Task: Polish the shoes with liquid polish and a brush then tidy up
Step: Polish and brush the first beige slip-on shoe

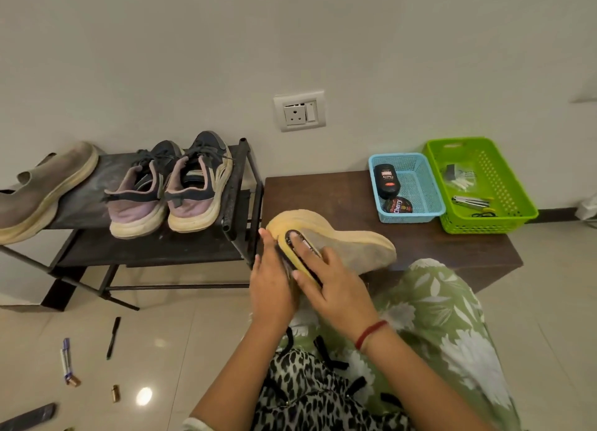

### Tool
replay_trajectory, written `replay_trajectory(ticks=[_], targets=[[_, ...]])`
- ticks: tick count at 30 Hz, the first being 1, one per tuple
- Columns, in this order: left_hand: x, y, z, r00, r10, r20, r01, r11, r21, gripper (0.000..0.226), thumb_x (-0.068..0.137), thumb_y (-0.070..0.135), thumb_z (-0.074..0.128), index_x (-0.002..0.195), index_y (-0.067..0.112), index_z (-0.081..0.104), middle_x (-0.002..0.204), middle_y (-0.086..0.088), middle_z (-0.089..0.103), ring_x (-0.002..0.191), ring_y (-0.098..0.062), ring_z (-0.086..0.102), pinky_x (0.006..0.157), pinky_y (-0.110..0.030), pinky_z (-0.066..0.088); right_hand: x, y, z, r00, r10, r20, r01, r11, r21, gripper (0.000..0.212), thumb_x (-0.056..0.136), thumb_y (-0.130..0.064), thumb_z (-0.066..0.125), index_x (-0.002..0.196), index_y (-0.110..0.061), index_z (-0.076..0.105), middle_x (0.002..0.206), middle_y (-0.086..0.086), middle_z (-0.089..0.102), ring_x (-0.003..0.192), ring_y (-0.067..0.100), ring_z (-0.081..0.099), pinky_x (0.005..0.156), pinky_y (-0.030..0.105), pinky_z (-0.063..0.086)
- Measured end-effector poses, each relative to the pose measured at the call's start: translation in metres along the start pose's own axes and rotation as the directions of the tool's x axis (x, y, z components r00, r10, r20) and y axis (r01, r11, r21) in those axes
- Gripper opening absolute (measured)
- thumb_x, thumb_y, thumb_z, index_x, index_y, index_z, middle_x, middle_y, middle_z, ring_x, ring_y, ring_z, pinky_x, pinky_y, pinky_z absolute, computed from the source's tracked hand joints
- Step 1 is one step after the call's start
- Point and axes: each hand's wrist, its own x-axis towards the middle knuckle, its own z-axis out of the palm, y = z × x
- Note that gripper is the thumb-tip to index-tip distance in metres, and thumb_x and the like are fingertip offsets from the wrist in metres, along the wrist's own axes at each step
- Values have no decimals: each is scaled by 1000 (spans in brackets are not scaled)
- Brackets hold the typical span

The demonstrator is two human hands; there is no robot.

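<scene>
**Brush worked on a grey slip-on at the bench's edge**

The dark brown bench (323, 198) stood against the wall, with a black metal rack (233, 204) just beside it. At the bench's near edge the shoe (355, 248) lay tipped on its side. It was a dull grey fabric slip-on with a thick, yellowed sole. The left hand (271, 288) lay against the heel end with straight fingers, steadying it. The right hand (336, 288) held the black brush (311, 249) down on the sole's rim, forefinger along its back. In the blue basket (429, 201) a black bottle (386, 180) carried a label too small to read. Below it, a round tin (398, 206) read "Cherry".
</scene>
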Motion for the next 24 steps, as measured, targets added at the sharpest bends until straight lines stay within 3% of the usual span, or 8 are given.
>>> replay_trajectory(ticks=[3,7,10,13,15,17,21,24], targets=[[-3,5,-3,986,-136,91,122,981,148,73,95,17,46,151,6,0,146,-9,42,133,-23,40,117,-42,21,-1,9,-6,955,285,-87,-289,957,-36,53,98,-49,33,146,-51,9,110,3,44,89,24,57,69,33,43],[-11,5,3,971,46,234,-153,873,464,60,96,26,32,151,10,13,147,-7,39,139,-21,32,117,-52,8,-24,-31,11,992,77,-98,-79,997,-23,54,99,-48,33,147,-49,10,109,-4,42,81,12,51,66,24,43],[-15,6,-8,979,-179,100,145,950,277,64,93,17,44,150,10,18,117,-8,63,113,-26,56,112,-44,27,-32,-8,13,921,350,-169,-346,937,57,55,99,-47,32,148,-47,8,122,6,47,99,26,56,78,34,44],[-18,1,-14,938,-346,-3,346,938,-22,70,92,9,43,153,17,10,106,-17,65,94,-35,59,82,-42,47,-33,6,3,826,533,-183,-487,839,243,55,99,-45,36,149,-44,13,139,10,42,118,34,51,90,39,42],[-20,0,-14,937,-348,-40,339,929,-148,77,91,7,43,153,22,-1,126,-21,57,100,-38,58,79,-41,44,-30,-10,5,876,437,-204,-366,878,309,55,99,-44,38,149,-42,16,143,6,41,123,29,47,94,38,41],[-21,0,-14,956,-288,-53,269,936,-226,78,94,11,44,152,25,-7,155,-19,23,124,-39,45,84,-42,43,-23,-24,14,918,356,-175,-292,906,307,55,99,-44,38,149,-41,15,142,6,41,121,27,48,95,39,41],[-23,-14,-15,992,-111,-62,103,988,-115,76,94,51,39,152,28,-5,159,-17,-4,141,-41,19,96,-55,42,-7,-28,37,922,374,-97,-332,896,296,58,100,-41,37,151,-37,9,144,5,36,124,23,45,95,36,41],[-21,-22,-16,996,-72,-47,67,992,-105,68,98,35,38,152,25,-2,158,-18,-6,142,-41,18,97,-53,43,4,-23,45,928,354,-116,-291,882,371,58,100,-40,39,151,-34,13,148,0,34,128,10,38,99,26,34]])
